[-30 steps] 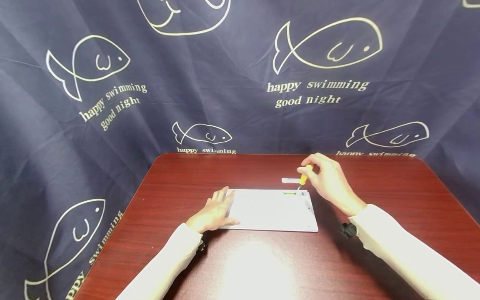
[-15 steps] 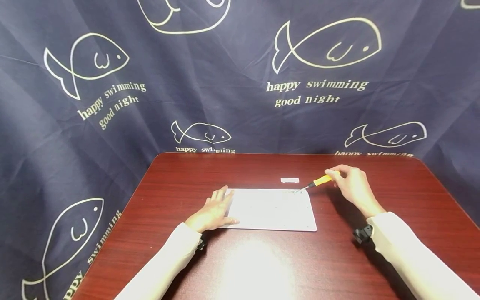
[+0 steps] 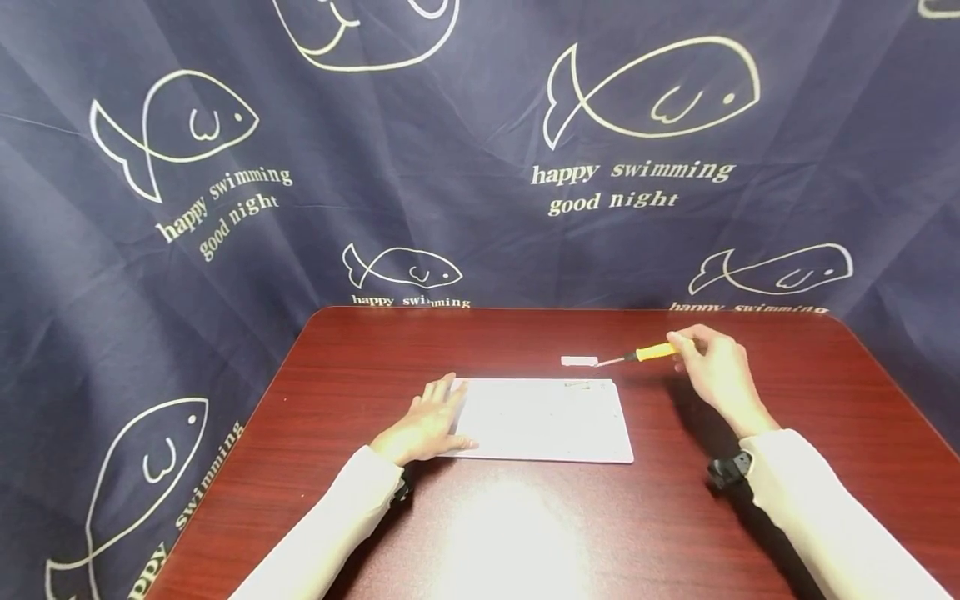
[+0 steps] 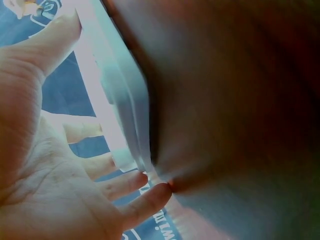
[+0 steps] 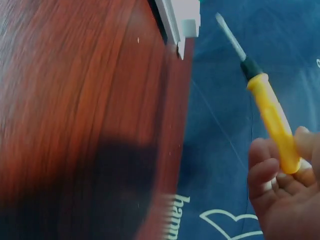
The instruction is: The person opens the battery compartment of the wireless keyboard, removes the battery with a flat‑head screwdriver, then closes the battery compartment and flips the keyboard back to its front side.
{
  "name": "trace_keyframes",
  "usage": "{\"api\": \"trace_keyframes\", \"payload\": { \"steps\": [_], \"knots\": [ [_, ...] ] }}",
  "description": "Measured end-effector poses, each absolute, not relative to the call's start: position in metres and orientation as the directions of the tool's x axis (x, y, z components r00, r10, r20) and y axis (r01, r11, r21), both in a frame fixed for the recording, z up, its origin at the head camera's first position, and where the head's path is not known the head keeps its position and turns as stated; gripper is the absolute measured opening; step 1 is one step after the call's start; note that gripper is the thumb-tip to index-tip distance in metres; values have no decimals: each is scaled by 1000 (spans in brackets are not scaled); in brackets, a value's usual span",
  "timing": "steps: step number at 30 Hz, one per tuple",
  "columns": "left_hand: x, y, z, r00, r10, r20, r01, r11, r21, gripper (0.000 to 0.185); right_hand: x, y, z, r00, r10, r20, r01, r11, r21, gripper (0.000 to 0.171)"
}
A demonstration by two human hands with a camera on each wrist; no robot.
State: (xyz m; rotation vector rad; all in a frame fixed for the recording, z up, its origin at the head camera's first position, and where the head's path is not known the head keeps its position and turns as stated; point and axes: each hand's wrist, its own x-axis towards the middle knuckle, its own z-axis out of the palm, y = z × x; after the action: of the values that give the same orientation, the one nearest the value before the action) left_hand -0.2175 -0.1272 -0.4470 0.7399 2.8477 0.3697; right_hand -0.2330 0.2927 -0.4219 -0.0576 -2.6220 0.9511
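Observation:
A thin white rectangular slab [image 3: 543, 421], like an upturned keyboard, lies on the table with a small slot [image 3: 577, 385] in its far right corner. My left hand [image 3: 426, 425] rests on its left end, fingers spread and fairly straight. The left wrist view shows that hand's thumb [image 4: 55, 42] on the slab's face and its fingertips by the end. Between thumb and fingers, my right hand [image 3: 716, 371] pinches the yellow handle of a screwdriver [image 5: 272, 117]. Its metal shaft points left, the tip overlapping the right end of a small white strip [image 3: 580, 361] in the head view.
The reddish-brown wooden table [image 3: 360, 350] extends around the slab, with glare on its near part. Behind it hangs a dark blue curtain [image 3: 495, 225] printed with fish and lettering. A black wrist device [image 3: 729, 471] sits at the right cuff.
The right hand has drawn back to the right. The screwdriver went from steeply tilted over the slot to nearly level, its tip now off the slab. The left hand stays put.

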Motion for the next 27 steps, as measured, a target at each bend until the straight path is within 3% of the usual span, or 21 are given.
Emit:
{"api": "trace_keyframes", "payload": {
  "steps": [7, 15, 21, 27],
  "knots": [
    [-218, -126, -448, -862, 495, -104, 449, 844, 293, 92, -221, 310, -429, -942, 227, 249, 20, 775, -632, 28],
    [-216, -125, -445, -864, 488, -123, 438, 850, 293, 92, -203, 300, -442, -980, 138, 145, 59, 890, -452, 23],
    [-216, -125, -444, -865, 486, -123, 437, 851, 292, 93, -197, 282, -443, -999, 46, -23, 51, 913, -404, 38],
    [-216, -125, -445, -863, 489, -128, 439, 851, 286, 94, -194, 277, -444, -998, 30, -63, 53, 912, -406, 52]
  ]
}}
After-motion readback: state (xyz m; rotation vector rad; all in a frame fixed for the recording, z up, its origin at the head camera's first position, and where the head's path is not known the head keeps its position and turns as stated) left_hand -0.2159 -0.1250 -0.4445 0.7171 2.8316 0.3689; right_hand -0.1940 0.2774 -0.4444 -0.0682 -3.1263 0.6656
